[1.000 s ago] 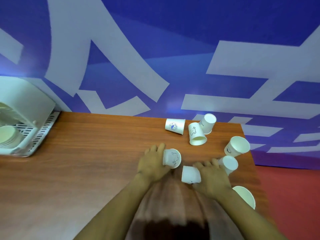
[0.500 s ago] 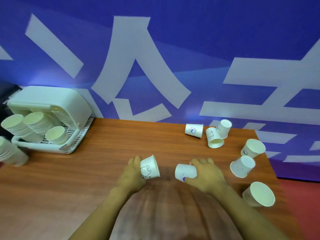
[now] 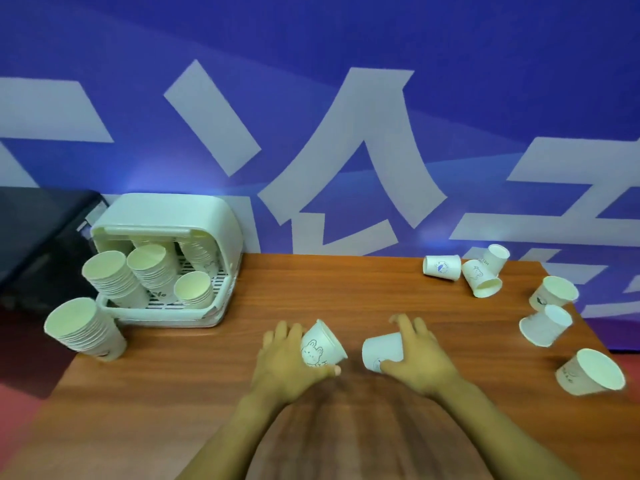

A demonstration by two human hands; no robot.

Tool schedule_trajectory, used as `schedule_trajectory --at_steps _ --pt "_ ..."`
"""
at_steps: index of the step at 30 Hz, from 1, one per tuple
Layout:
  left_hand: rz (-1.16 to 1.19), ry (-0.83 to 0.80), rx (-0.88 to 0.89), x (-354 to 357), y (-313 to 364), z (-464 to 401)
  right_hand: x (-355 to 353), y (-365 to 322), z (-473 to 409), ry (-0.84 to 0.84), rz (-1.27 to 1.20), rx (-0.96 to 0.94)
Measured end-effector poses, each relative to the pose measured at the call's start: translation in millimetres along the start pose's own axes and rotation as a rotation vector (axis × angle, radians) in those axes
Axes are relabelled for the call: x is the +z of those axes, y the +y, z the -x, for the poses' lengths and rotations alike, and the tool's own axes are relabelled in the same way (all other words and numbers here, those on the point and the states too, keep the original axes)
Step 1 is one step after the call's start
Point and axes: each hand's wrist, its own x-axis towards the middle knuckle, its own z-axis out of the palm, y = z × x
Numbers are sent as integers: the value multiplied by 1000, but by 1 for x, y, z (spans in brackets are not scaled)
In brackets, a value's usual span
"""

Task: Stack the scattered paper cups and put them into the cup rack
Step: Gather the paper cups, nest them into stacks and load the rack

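Left hand (image 3: 287, 358): I see it gripping bear cup (image 3: 320, 346), fingertips hidden.
Right hand (image 3: 415, 358): gripping plain cup (image 3: 381, 349), print obscured.
Rack (image 3: 166, 220), 10 o'clock: rear stacks hidden.

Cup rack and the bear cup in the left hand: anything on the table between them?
No. In the head view, only bare wooden table runs from the cup rack to the bear cup held by the left hand.

— Where's the cup rack (image 3: 221, 237)?
— Far to the left of the left hand (image 3: 284, 362), at the table's (image 3: 194, 382) back edge, cup stacks (image 3: 145, 271) in it — one more stack (image 3: 83, 327) just outside.
— And the loose cups (image 3: 485, 275)?
— All right of the right hand (image 3: 415, 362), some behind it.
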Motion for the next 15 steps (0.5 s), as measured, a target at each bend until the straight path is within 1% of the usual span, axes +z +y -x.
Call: schedule_trajectory --at_steps 3,8,10,13,15 --pt "11 43 48 -20 -24 4 17 -34 7 8 1 -21" --pt "194 58 98 -44 -49 10 28 -72 8 50 -19 -112" --pt "243 58 81 -49 -59 12 30 -77 5 37 3 -132" --pt "188 55 50 -54 -69 22 33 -83 -2 30 -20 -156" --pt "177 63 2 -58 -74 27 36 -89 -8 57 -13 -195"
